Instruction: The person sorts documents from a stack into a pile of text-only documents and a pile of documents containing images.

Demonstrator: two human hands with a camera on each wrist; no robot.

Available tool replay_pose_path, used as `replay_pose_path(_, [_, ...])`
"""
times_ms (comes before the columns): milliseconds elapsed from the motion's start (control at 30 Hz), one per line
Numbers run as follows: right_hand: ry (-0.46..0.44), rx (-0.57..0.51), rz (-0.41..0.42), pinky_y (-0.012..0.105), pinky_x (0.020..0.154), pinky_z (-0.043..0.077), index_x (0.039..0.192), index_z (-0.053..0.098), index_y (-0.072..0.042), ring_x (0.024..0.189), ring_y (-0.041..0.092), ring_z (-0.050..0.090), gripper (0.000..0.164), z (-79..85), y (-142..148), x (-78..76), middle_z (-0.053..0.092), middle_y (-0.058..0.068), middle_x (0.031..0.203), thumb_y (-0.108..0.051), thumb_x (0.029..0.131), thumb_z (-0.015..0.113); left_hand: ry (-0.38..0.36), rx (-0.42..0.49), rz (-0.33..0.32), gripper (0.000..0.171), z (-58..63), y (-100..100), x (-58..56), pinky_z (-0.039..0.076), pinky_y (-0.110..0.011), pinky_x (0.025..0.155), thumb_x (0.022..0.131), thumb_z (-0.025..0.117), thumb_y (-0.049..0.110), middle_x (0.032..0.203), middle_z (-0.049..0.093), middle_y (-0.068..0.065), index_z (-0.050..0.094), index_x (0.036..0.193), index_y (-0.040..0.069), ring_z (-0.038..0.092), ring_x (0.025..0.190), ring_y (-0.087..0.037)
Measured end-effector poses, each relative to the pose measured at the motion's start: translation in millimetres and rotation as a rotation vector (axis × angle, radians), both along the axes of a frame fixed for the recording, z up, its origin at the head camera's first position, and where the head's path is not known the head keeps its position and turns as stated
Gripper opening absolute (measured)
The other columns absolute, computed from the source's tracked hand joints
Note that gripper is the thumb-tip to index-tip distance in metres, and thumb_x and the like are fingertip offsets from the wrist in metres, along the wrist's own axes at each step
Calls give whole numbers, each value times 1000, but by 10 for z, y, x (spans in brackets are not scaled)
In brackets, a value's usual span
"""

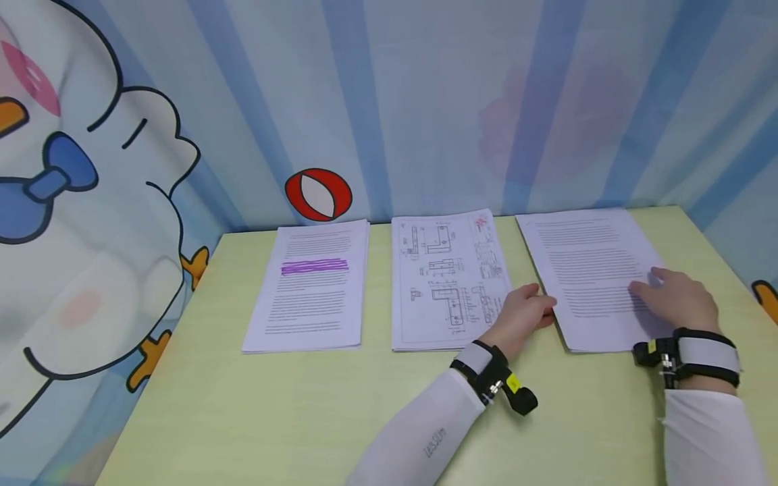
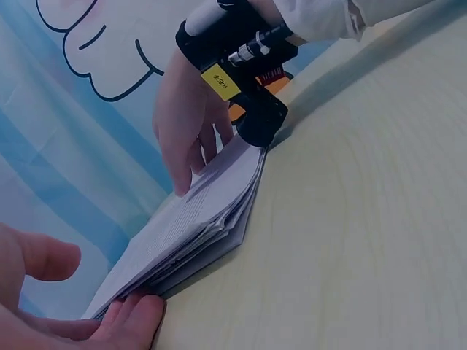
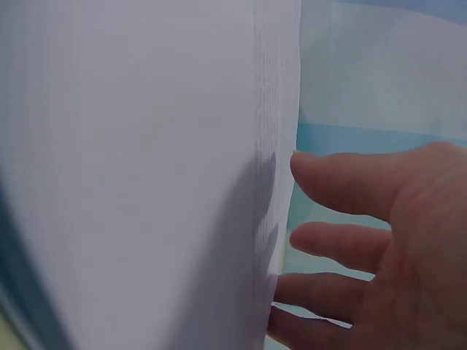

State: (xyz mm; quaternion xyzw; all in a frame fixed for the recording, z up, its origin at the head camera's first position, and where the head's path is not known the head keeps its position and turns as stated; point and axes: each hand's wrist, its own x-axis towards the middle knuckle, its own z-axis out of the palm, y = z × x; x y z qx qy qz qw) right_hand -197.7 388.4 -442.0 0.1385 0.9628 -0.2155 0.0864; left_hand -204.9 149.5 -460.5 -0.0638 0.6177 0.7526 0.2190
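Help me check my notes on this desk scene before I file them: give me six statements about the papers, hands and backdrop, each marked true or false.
1. The middle stack has line drawings on its top sheet. True.
2. The left grip touches the left edge of the right stack. True.
3. A purple scribble crosses the middle stack. False: the purple scribble is on the left stack.
4. The right grip is at the left stack. False: the right grip is at the right side of the right stack.
5. The red-and-white ball sits on the table. False: the ball is pictured on the curtain.
6. The left sleeve bears lettering. True.
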Motion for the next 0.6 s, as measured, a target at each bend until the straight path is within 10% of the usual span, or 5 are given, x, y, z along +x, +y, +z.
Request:
replay_pose_path(300, [57, 103, 40, 64, 83, 45, 138, 45, 13, 117, 64, 45, 61, 26, -219, -45, 43, 43, 137, -33, 99, 45, 65, -105, 5, 23, -15, -67, -10, 48, -27, 80, 91, 63, 10, 98, 70, -1, 69, 112, 7, 60, 87, -10])
replay_pose_path(600, [133, -80, 12, 57, 81, 46, 143, 42, 10, 114, 56, 53, 68, 50, -272, -91, 51, 41, 130, -44, 103, 40, 77, -186, 16, 25, 51, -241, -25, 49, -29, 69, 96, 50, 11, 92, 67, 1, 66, 114, 15, 64, 82, -14])
